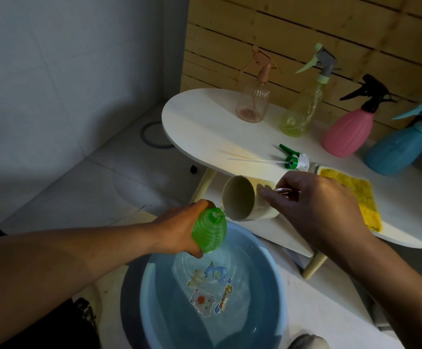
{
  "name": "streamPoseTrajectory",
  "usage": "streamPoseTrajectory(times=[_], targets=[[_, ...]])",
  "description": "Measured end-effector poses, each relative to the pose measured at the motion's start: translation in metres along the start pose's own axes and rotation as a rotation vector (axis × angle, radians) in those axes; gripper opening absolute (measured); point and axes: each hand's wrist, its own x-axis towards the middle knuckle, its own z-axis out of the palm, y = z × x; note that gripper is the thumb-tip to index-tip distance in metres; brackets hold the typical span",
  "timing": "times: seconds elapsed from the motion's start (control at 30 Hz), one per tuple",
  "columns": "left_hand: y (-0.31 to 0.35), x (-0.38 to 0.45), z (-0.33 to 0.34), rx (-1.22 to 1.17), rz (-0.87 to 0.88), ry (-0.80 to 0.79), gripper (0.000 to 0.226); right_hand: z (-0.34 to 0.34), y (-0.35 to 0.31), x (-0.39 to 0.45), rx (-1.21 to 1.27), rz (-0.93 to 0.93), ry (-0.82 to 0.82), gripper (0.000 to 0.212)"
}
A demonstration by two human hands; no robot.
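Observation:
My left hand (177, 233) grips a ribbed green bottle (210, 234) with its neck open, held over a blue basin (278, 318) of water. My right hand (315, 207) holds a cream cup (240, 199) by its handle, tipped on its side so its lip touches the bottle's mouth. A thin stream runs from the cup's lip into the bottle. The bottle's green and white spray head (294, 159), with its long dip tube, lies on the white oval table (205, 122).
Along the table's back stand a clear peach spray bottle (252, 102), a yellow one (300, 112), a pink one (348, 132) and a blue one (393, 152). A yellow cloth (356, 197) lies on the table by my right hand. A wooden slat wall is behind.

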Motion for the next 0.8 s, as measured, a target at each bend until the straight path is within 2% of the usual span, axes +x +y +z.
streamPoseTrajectory(times=[0.3,0.8], targets=[[0.0013,0.0010,0.0021,-0.010,-0.006,-0.019,0.102,-0.0012,-0.0016,-0.0019,-0.066,-0.068,0.050,0.044],[-0.0025,0.0073,0.0083,-0.074,0.031,-0.015,0.101,-0.0009,-0.0073,-0.0057,-0.212,-0.183,0.171,0.032]])
